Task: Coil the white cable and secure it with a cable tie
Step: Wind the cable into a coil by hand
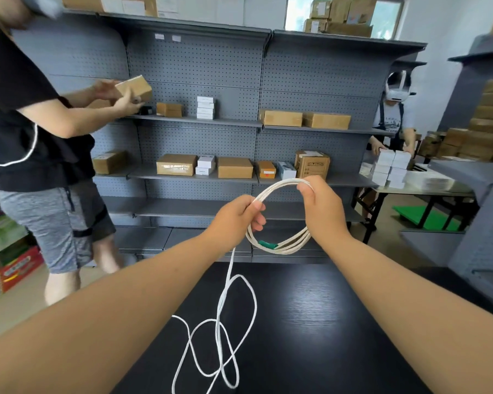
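Observation:
A white cable [279,247] is partly wound into a round coil of several turns, held up in front of me above the black table [325,322]. My left hand [235,216] pinches the coil's left side between thumb and fingers. My right hand [322,206] grips the coil's top right, thumb pressed on the strands. A green tag or connector [268,245] sits on the coil's bottom arc. The loose rest of the cable [222,331] hangs from my left hand and lies in tangled loops on the table. No cable tie is visible.
Grey pegboard shelving [199,120] with cardboard and white boxes stands behind the table. A person in black [26,123] at the left handles a box at the shelf. Another person [393,118] at the right stands by a table with stacked white boxes [390,166].

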Motion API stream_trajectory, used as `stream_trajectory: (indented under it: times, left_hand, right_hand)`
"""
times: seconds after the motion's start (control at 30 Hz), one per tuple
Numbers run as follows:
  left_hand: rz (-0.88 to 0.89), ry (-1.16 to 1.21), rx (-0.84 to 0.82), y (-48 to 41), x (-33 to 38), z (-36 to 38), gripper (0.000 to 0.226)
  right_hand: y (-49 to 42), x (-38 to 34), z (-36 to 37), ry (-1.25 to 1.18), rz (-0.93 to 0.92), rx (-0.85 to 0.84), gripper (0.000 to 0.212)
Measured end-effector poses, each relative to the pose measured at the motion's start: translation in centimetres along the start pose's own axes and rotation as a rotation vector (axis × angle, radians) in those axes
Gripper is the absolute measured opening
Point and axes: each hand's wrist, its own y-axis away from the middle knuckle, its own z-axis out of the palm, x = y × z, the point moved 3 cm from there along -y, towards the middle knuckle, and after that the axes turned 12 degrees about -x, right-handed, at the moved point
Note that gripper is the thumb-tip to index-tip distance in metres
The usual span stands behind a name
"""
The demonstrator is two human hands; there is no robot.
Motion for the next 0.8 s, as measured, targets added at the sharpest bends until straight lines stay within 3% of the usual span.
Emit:
stream_trajectory:
  times: [0.17,0.33,0.8]
  left_hand:
    - [0.032,-0.339,0.056,-0.4,1.3,-1.0,0.022]
    - [0.053,-0.522,0.021,-1.0,1.9,-2.0,0.028]
    - [0.012,-0.624,-0.138,-1.4,2.9,-2.6,0.028]
  right_hand:
    - [0.5,0.8,0.5,-0.114,0.102,-0.048,0.023]
    - [0.7,1.1,0.4,-0.023,0.089,-0.171,0.024]
    - [-0.7,-1.4,0.6,0.227,-0.1,-0.414,0.021]
